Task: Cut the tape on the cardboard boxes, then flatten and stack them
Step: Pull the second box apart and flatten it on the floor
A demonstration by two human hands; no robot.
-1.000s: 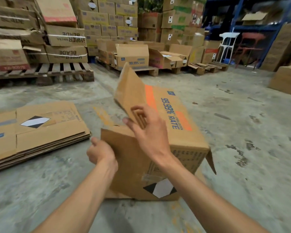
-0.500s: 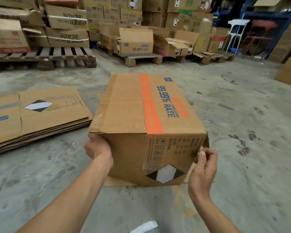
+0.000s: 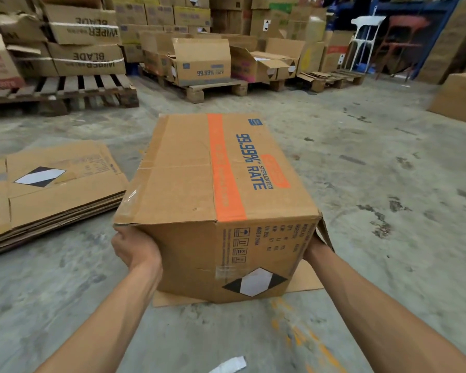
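A brown cardboard box (image 3: 189,181) with an orange stripe and blue "99.99% RATE" print lies on its side on the concrete floor in front of me. My left hand (image 3: 133,249) grips its near left corner, just under the top edge. My right hand (image 3: 314,247) holds the near right side, partly hidden behind the box and a loose flap. Two bottom flaps lie spread flat on the floor under the box. A stack of flattened boxes (image 3: 51,184) lies on the floor to the left.
Wooden pallets (image 3: 65,92) loaded with cartons stand at the back left and centre. An open box (image 3: 202,63) sits on a centre pallet. A lone carton (image 3: 460,96) rests at the far right. A white scrap (image 3: 230,366) lies near my feet. White and red chairs stand behind.
The raised flap has been folded down. My right hand left the top of the box and went to its right side. The box now sits a little farther from the flattened stack.
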